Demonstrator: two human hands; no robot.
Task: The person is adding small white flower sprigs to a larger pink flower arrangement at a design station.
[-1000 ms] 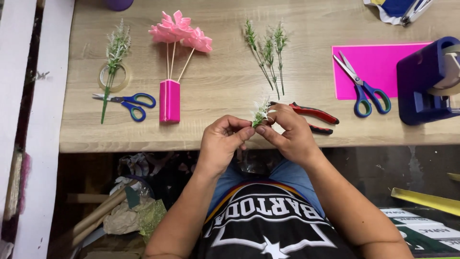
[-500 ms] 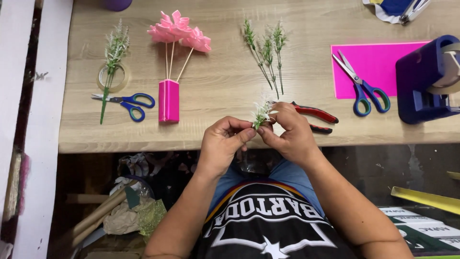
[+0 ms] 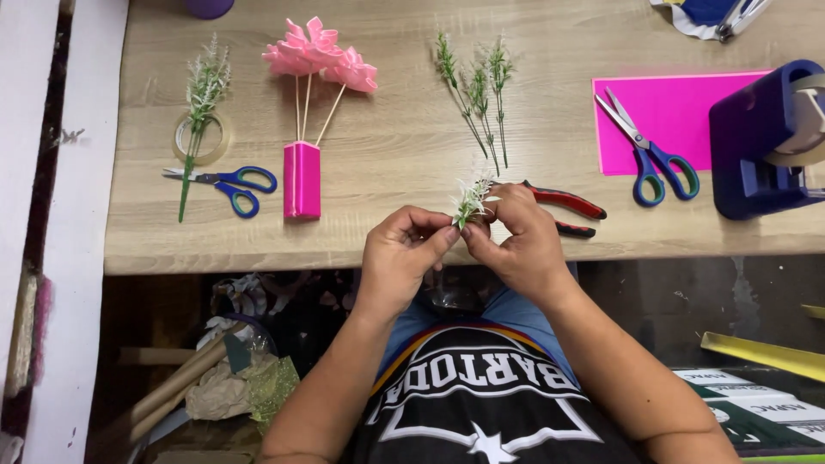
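We sit at the table (image 3: 404, 129), its near edge under our hands. Our left hand (image 3: 402, 258) and right hand (image 3: 516, 245) meet there, fingertips of both pinched shut on a small white-green sprig (image 3: 471, 199), held upright just beside the red pliers (image 3: 563, 206).

A small white-green sprig (image 3: 472, 199) is pinched between left hand (image 3: 402, 256) and right hand (image 3: 514, 241) at the table (image 3: 395, 232) edge | red-handled pliers (image 3: 563, 206) are lain just beside the right hand | pink paper flowers (image 3: 320, 53), pink block (image 3: 302, 180), blue scissors (image 3: 225, 182) are seen left | green sprigs (image 3: 478, 82) are seen beyond.
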